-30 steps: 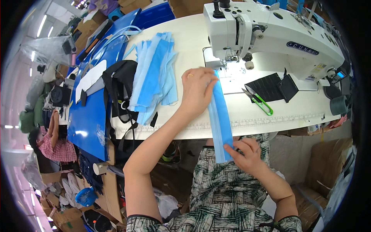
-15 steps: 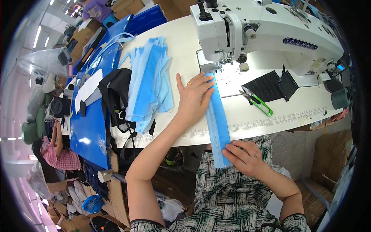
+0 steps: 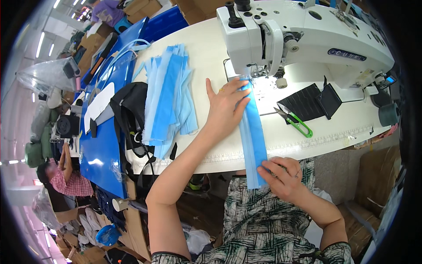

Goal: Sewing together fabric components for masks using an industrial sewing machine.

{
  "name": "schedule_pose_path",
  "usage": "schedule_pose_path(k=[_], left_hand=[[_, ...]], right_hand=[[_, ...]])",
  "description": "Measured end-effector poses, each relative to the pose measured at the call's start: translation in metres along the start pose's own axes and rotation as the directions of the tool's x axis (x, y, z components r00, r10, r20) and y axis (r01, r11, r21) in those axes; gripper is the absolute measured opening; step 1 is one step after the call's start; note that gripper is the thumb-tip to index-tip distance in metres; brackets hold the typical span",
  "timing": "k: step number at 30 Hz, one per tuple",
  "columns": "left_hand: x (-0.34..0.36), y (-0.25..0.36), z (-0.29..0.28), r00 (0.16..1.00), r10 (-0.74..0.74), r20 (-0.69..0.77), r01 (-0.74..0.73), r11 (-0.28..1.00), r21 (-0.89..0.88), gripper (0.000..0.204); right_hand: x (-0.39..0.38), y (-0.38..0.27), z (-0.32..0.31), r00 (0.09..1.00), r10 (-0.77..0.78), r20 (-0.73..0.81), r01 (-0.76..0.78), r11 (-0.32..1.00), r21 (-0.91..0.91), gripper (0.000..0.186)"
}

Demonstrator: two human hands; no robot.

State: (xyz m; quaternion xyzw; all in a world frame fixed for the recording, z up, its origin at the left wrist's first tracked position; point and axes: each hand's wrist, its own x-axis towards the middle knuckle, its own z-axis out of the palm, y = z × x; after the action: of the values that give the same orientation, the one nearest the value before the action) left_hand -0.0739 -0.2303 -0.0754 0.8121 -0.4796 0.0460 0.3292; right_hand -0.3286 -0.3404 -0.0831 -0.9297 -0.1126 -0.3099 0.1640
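A long, folded strip of light blue fabric point(image 3: 256, 141) runs from the sewing machine's needle area toward me, its near end hanging past the table edge. My left hand point(image 3: 225, 108) lies palm down on the far end, close to the presser foot point(image 3: 259, 70). Its fingers are stretched out on the cloth, the little finger lifted apart. At the near end, my right hand point(image 3: 285, 178) pinches the strip's right edge between thumb and fingers. The white sewing machine point(image 3: 303, 39) stands over the far end, its lamp lighting the needle plate.
Left of my hand lies a stack of blue fabric pieces point(image 3: 169, 97), beside a black mesh bag point(image 3: 132, 114). Green-handled thread snips point(image 3: 299, 125) and black fabric pieces point(image 3: 303, 103) lie on the right. A ruler strip point(image 3: 316, 141) follows the table's front edge. Another person point(image 3: 70, 178) sits at far left.
The strip's far end and my left hand have moved slightly away from me and right, closer under the presser foot. My right hand has shifted a little right, still gripping the near end.
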Motion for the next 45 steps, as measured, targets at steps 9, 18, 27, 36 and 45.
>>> schedule_pose_path(k=[9, 18, 27, 36, 45], left_hand=[[0.011, -0.004, 0.002, 0.997, -0.078, -0.009, 0.077, 0.996, -0.049, 0.019], [0.015, -0.007, 0.000, 0.971, -0.175, -0.162, 0.160, 0.982, -0.105, 0.012], [0.009, 0.000, 0.002, 0.997, -0.073, -0.037, 0.072, 0.997, -0.024, 0.012], [0.010, -0.001, 0.003, 0.996, -0.072, -0.044, 0.071, 0.997, -0.016, 0.013], [0.009, -0.001, 0.004, 0.996, -0.067, -0.052, 0.065, 0.997, -0.032, 0.009]], right_hand=[[0.004, 0.007, 0.007, 0.998, 0.041, -0.046, -0.041, 0.999, -0.001, 0.041], [0.001, 0.008, 0.007, 0.991, 0.132, -0.013, -0.130, 0.989, 0.066, 0.045], [0.002, 0.012, 0.008, 0.989, 0.146, 0.016, -0.146, 0.987, 0.062, 0.050], [0.002, 0.013, 0.011, 0.986, 0.164, 0.031, -0.166, 0.983, 0.084, 0.056], [0.004, 0.014, 0.007, 0.987, 0.148, 0.065, -0.151, 0.988, 0.043, 0.053]])
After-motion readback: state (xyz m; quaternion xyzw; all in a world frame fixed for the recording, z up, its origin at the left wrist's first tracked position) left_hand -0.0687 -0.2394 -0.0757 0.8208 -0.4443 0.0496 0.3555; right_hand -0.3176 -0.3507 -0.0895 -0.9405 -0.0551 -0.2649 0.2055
